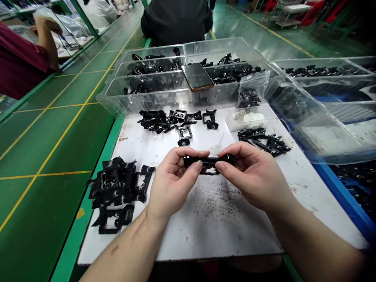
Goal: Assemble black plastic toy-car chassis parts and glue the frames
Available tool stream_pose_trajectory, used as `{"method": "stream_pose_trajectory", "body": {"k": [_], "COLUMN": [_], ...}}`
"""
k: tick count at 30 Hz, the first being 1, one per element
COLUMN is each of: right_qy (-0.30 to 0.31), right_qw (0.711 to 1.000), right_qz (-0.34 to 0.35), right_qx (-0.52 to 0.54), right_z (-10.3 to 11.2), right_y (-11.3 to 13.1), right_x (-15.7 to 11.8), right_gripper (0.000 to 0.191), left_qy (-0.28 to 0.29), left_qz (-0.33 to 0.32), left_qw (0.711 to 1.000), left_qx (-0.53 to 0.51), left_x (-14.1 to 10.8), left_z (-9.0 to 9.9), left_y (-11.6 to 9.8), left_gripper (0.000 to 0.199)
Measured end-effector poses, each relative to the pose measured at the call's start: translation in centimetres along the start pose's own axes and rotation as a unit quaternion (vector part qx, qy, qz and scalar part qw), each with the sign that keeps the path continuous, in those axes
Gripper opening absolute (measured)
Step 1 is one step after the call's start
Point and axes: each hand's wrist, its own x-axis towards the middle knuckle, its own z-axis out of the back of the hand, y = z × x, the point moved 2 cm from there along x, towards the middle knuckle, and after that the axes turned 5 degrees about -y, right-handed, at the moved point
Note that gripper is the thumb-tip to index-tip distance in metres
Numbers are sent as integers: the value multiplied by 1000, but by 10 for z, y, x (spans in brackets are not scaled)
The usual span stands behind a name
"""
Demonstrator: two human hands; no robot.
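Note:
Between my two hands, above the middle of the white work board (205,231), is a glossy black plastic frame part (210,160) with rounded ends. My left hand (176,176) pinches its left end between thumb and fingers. On its right end my right hand (249,172) is closed in the same way. My fingers cover part of both ends. Left of my hands lies a pile of black plastic frames (113,182). Beyond them are several loose black frames (183,135) and a heap of thin black parts (264,140).
Clear plastic trays (147,98) with black parts stand at the back, a phone (197,76) resting on their dividers. A small white box (235,122) and a bag of black parts (249,96) sit back right. Blue crates (337,188) flank the right edge. A person (176,19) sits ahead.

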Motion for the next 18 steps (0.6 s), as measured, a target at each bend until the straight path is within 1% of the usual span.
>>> {"method": "stream_pose_trajectory", "body": {"k": [3, 5, 6, 8, 10, 12, 15, 17, 18], "right_qy": [74, 125, 144, 174, 202, 205, 182, 165, 152], "right_qw": [995, 986, 983, 974, 954, 935, 920, 924, 932], "right_qz": [13, 47, 74, 143, 219, 281, 332, 337, 324], "right_qx": [59, 95, 91, 41, -24, -74, -106, -71, -49], "right_z": [5, 10, 12, 15, 13, 9, 5, 5, 6], "right_y": [-1, 0, 1, 3, 6, 9, 12, 12, 10], "right_x": [-1, 1, 1, 3, 3, 2, 1, 1, 1], "right_gripper": [27, 39, 43, 48, 54, 46, 26, 19, 18], "left_qy": [18, 17, 17, 28, 56, 83, 117, 136, 142], "left_qz": [34, 53, 63, 90, 126, 158, 203, 226, 226], "left_qw": [996, 991, 988, 980, 970, 961, 956, 955, 956], "left_qx": [-80, -122, -140, -175, -202, -211, -176, -135, -118], "left_x": [6, 9, 10, 12, 11, 9, 5, 4, 5], "left_z": [4, 8, 9, 11, 8, 5, 1, 2, 3], "left_y": [2, 2, 3, 4, 7, 12, 20, 24, 24], "left_gripper": [15, 18, 20, 24, 27, 30, 34, 37, 39]}}
